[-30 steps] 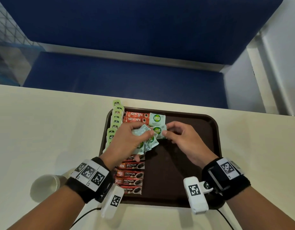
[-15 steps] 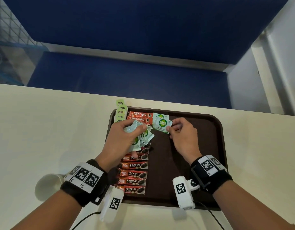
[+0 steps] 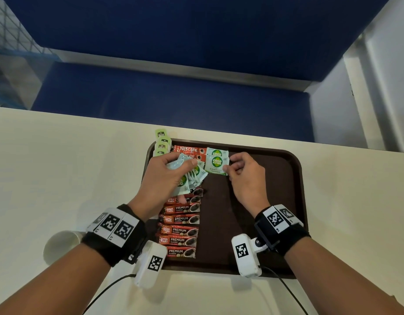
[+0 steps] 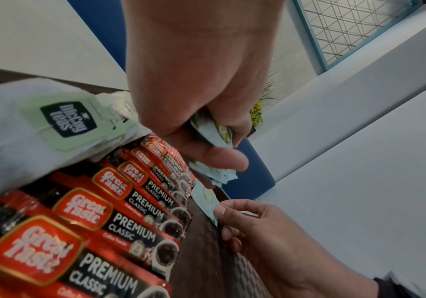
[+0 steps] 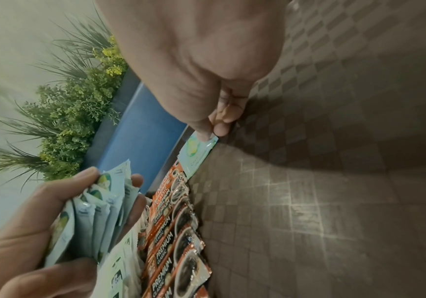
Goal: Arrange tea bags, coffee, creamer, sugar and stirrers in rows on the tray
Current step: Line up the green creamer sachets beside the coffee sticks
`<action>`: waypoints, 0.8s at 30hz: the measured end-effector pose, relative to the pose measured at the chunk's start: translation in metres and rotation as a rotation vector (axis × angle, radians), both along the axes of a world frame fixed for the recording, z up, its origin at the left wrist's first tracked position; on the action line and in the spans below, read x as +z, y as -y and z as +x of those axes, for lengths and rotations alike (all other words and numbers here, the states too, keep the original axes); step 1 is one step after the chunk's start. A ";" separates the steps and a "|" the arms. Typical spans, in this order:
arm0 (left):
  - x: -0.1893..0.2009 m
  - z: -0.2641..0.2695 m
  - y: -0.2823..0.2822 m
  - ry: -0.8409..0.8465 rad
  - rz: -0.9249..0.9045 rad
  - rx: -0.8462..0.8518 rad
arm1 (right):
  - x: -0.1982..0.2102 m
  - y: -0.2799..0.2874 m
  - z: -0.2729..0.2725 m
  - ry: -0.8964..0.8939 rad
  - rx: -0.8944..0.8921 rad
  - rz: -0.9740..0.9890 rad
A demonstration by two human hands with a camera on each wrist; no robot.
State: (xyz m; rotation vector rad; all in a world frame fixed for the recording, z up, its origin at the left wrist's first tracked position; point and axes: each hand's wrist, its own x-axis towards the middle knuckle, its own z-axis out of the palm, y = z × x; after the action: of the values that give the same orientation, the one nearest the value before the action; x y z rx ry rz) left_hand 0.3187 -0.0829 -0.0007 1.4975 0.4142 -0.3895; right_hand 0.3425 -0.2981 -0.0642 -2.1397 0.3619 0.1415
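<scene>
Right hand (image 3: pixel 246 176) pinching one sugar sachet (image 3: pixel 217 164), left hand (image 3: pixel 164 176) gripping perhaps six, second sachet (image 3: pixel 217 152) on tray (image 3: pixel 276 178)

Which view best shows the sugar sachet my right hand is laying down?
Head view: the sugar sachet lies face up, print readable, the right hand pinching its right edge beside the Nescafe sticks. The right wrist view shows it foreshortened under the fingertips; the left wrist view shows only a sliver.

Café booth – blue bench (image 3: pixel 173 96), table (image 3: pixel 60 167), tray (image 3: pixel 287 178).
</scene>
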 end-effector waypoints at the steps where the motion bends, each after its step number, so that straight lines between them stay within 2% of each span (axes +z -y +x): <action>1: 0.000 0.001 0.000 0.002 0.003 0.000 | 0.000 0.000 0.000 0.003 0.003 -0.003; 18: -0.001 0.003 -0.001 -0.019 0.000 0.027 | 0.006 -0.003 0.002 0.018 0.011 -0.064; 21: -0.004 0.005 0.001 -0.052 -0.054 0.053 | 0.018 -0.005 -0.001 0.087 -0.023 0.018; 24: -0.005 0.007 0.006 -0.075 -0.119 0.059 | 0.037 -0.009 -0.007 0.049 0.049 0.259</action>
State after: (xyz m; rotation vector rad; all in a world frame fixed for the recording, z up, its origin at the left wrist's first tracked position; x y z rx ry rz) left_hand 0.3258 -0.0892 -0.0058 1.3548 0.4848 -0.4173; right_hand 0.3352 -0.2886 -0.0274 -1.8932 0.2475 0.1547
